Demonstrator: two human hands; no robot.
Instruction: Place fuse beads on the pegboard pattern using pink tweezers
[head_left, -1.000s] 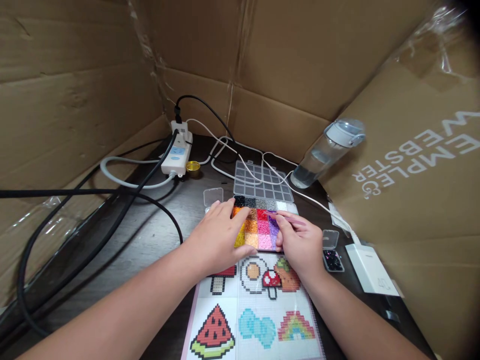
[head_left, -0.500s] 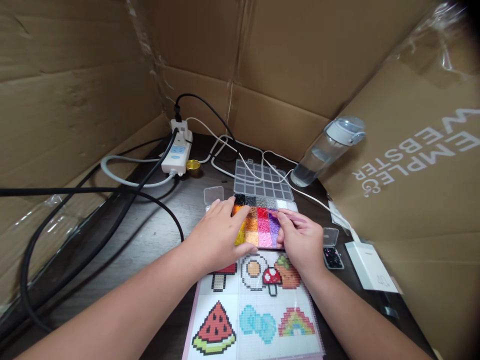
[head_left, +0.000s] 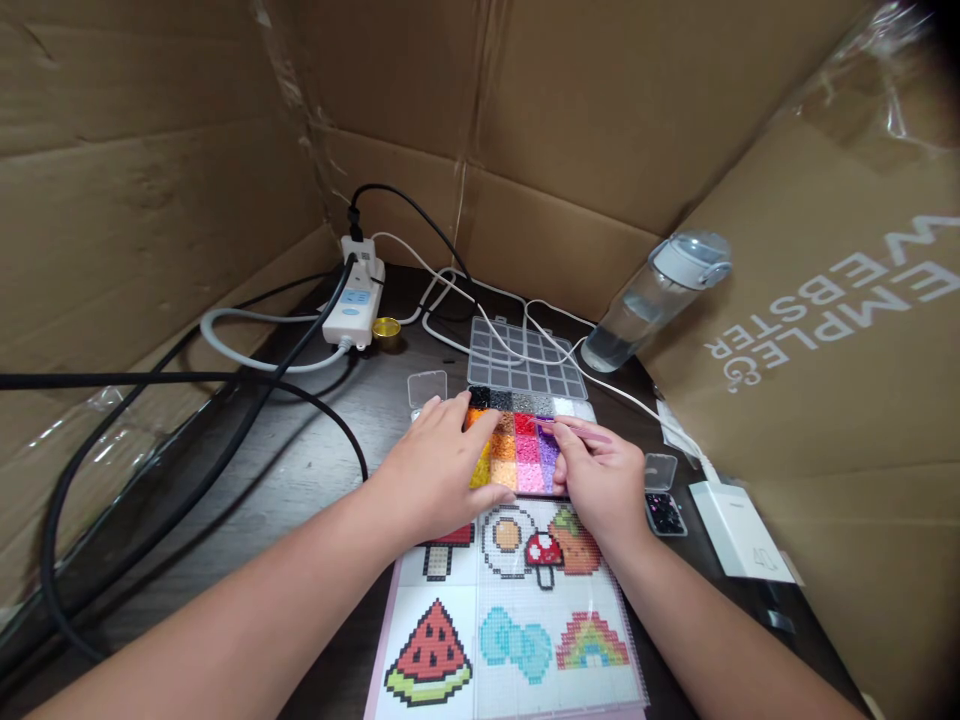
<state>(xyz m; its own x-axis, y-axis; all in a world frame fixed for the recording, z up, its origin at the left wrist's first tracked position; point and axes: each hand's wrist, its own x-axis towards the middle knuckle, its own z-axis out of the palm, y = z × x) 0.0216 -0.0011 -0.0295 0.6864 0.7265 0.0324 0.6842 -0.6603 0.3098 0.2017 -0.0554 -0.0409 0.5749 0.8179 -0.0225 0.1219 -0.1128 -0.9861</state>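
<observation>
My left hand [head_left: 437,462] lies over the left side of the bead box [head_left: 517,496], fingers spread, thumb along its front edge. The box is divided into compartments of small coloured beads, and my left hand hides part of it. In my right hand [head_left: 602,482] is a pair of pink tweezers [head_left: 589,433], tips pointing left into the red beads [head_left: 525,425]. Whether a bead sits between the tips is too small to tell. Just below the box, a clear pegboard [head_left: 615,695] covers part of a pattern sheet [head_left: 405,610] with watermelon, egg, bow and rainbow designs.
The box's clear lid [head_left: 480,350] lies open behind it, crossed by a white cable [head_left: 559,352]. A water bottle [head_left: 637,310] stands back right. Nearby are a small dark-filled case [head_left: 664,513], a white charger [head_left: 739,530], a power strip [head_left: 352,318] and a gold cup [head_left: 386,333]. Cardboard walls surround the table.
Almost nothing differs. My right hand and the tweezer tips have shifted very slightly to the left at the red beads; my left hand stays in place.
</observation>
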